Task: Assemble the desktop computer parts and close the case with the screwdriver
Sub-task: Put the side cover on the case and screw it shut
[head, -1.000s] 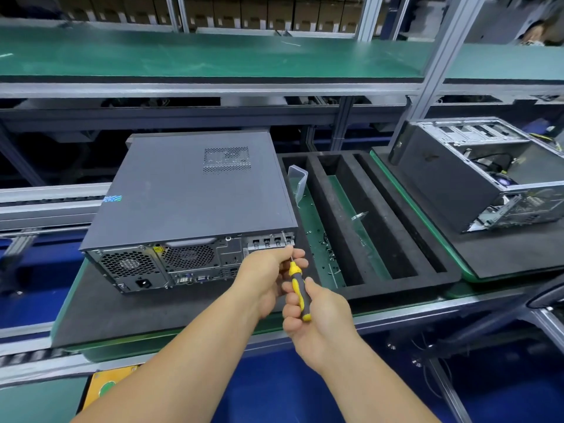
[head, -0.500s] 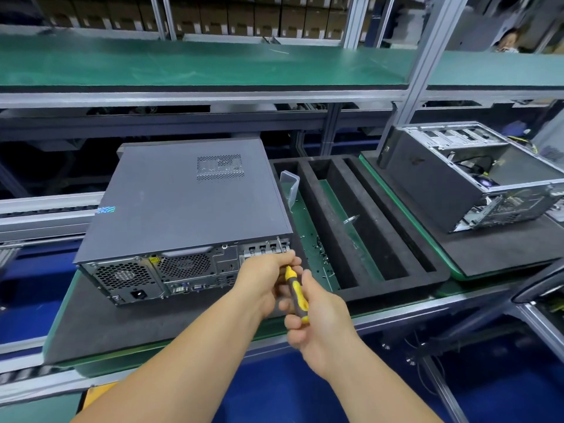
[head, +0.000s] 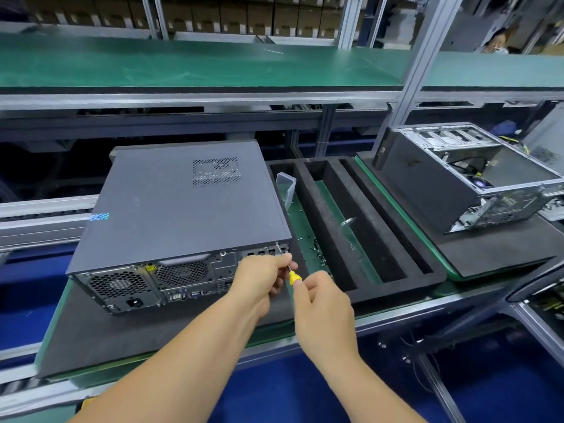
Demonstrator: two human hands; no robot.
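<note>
- The dark grey metal desktop computer case (head: 183,209) lies on its side on the black foam mat (head: 91,331) of the green-edged workbench, rear panel toward the camera. Its side cover sits on and looks flush, so the assembly of the inner parts appears finished and only the fastening is left.
- To the right, well apart, a second grey computer chassis (head: 464,178) lies open with its cables and drive cage showing; whether it belongs to this job cannot be told.
- Between the two sits a black foam tray with long slots (head: 320,215). Small loose screws (head: 317,248) lie scattered in its nearest slot, beside a clear plastic box (head: 286,190).
- The right hand (head: 323,312) is wrapped round the yellow-handled screwdriver (head: 293,277), most of the handle hidden in the fist.
- The left hand (head: 262,279) pinches the thin steel shaft near its tip to steady it.
- The tip meets the case's upper right rear corner, so a cover screw is probably being driven there; how far it is seated is too small to tell, and other screws may remain.
</note>
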